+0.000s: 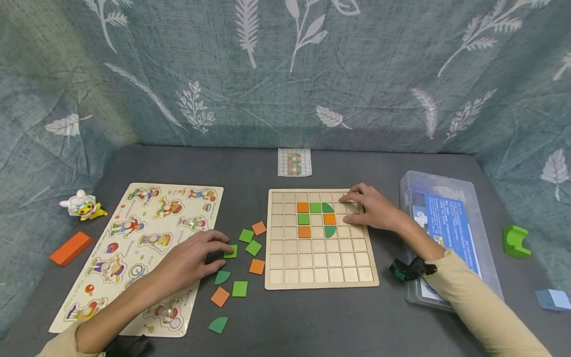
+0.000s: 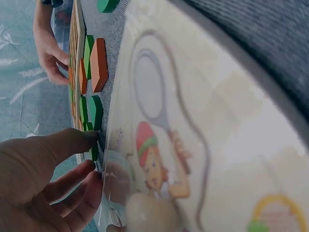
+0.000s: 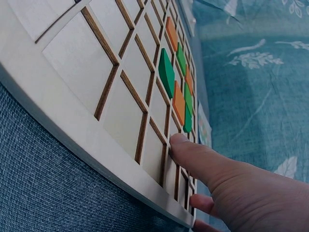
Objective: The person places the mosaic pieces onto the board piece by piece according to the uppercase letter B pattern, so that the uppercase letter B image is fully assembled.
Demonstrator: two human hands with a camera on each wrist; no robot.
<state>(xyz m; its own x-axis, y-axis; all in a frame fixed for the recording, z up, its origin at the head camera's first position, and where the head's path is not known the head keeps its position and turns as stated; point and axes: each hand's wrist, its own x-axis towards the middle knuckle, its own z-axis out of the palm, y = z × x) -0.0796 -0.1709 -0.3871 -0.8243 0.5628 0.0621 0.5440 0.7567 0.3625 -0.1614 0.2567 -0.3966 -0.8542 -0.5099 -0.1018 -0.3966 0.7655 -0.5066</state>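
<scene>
My left hand (image 1: 209, 254) lies on the grey table beside the wooden grid board (image 1: 312, 263). Its thumb (image 2: 67, 142) and fingertips pinch a green square tile (image 1: 231, 252) that lies flat on the cloth. My right hand (image 1: 363, 203) rests flat on the board's upper right squares, with its index finger (image 3: 193, 154) straight. On the board sit orange tiles (image 1: 303, 207), green squares (image 1: 315, 208) and green quarter-rounds (image 1: 330, 231). Several loose green and orange tiles (image 1: 253, 247) lie between my left hand and the board.
A cartoon-figure puzzle board (image 1: 142, 218) lies under my left forearm. A pattern card (image 1: 294, 162) is behind the grid board and a clear plastic box (image 1: 446, 233) at its right. An orange block (image 1: 70, 248), a toy figure (image 1: 82, 205), a green block (image 1: 515, 241) and a blue block (image 1: 553, 299) sit at the edges.
</scene>
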